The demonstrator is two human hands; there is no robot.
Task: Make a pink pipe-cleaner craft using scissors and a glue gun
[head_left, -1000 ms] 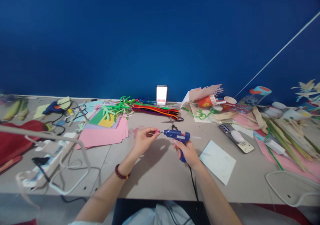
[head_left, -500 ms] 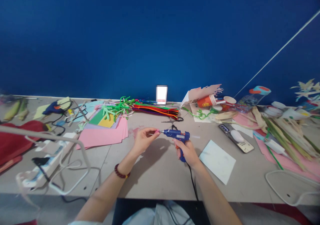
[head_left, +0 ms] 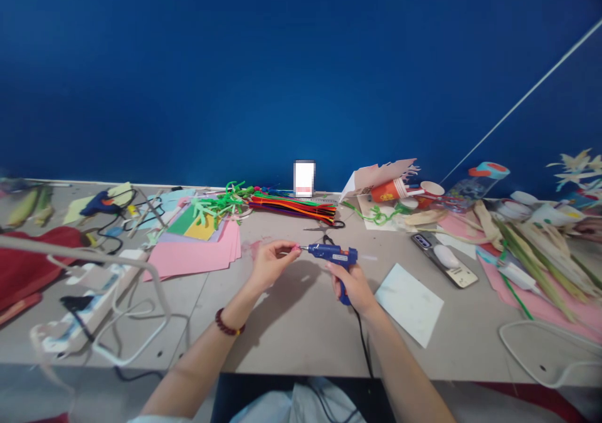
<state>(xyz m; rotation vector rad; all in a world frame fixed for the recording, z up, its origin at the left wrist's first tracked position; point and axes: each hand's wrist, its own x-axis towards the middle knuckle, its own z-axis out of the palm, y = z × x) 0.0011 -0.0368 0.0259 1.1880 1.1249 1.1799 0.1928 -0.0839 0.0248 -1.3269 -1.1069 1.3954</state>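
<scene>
Over grey tabletop point(head_left: 291, 341) hovers a glue gun point(head_left: 333, 253) — blue wall point(head_left: 235, 84) behind.

Glue guns number two: one held glue gun point(head_left: 332, 254) and one resting glue gun point(head_left: 101, 203) left of it. Right of the held glue gun lies one phone point(head_left: 454, 273); behind it, one pair of scissors point(head_left: 324, 228).

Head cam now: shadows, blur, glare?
Head view: soft shadow on the table beneath the left hand; pink bit it pinches too small to resolve; glue gun fairly crisp; leaves at far left smeared; white rectangle by the wall pixelated; no strong glare on the table.
</scene>
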